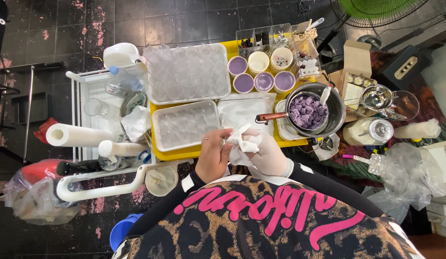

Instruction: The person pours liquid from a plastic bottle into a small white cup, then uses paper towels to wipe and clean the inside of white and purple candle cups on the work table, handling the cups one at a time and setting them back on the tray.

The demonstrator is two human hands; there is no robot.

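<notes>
Both hands are brought together just above the near edge of the yellow desk (184,152). A crumpled white tissue (242,140) is pinched by the gloved right hand (268,153) and rubbed against the bare, curled left hand (213,154).

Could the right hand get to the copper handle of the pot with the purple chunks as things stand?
Probably yes. The right hand is busy with a white tissue, but the copper handle sticks out toward it just above, with nothing between them.
</notes>
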